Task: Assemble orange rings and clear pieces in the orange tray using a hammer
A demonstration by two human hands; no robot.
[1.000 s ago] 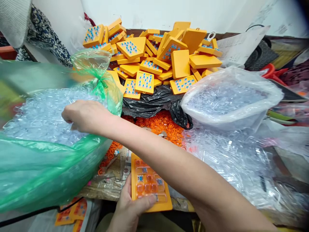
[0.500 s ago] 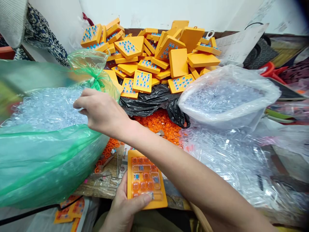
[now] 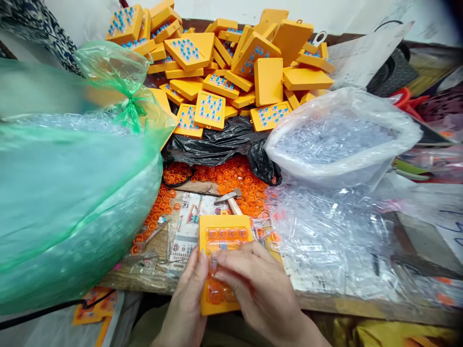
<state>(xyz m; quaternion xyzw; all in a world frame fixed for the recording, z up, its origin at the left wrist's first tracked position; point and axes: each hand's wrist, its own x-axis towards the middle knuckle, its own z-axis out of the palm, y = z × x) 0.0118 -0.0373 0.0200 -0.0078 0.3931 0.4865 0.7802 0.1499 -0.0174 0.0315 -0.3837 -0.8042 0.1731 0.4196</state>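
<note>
My left hand (image 3: 190, 296) grips the left edge of a yellow keypad panel (image 3: 224, 221), thumb along its side. Rows of clear orange-tinted keycaps (image 3: 227, 234) sit on the panel. Over its middle, the fingertips of my right hand (image 3: 262, 284) are pinched on a small clear plastic keycap (image 3: 214, 264), which touches the panel and is partly hidden by the fingers. Part of the panel's right side is covered by that hand. Beyond the panel lies a hammer (image 3: 231, 198) on a printed sheet (image 3: 188, 219).
A green bag (image 3: 79, 207) of clear pieces bulges at left. Another clear bag (image 3: 325, 166) of such pieces stands at right, above loose clear pieces (image 3: 333, 236). Orange rings (image 3: 249, 185) lie behind the hammer. Yellow panels (image 3: 268, 82) with blue switches are heaped at the back.
My right hand has come back from the clear pieces in the green bag to the panel. My left hand has shifted its grip along the panel's left edge, and the panel stands straighter.
</note>
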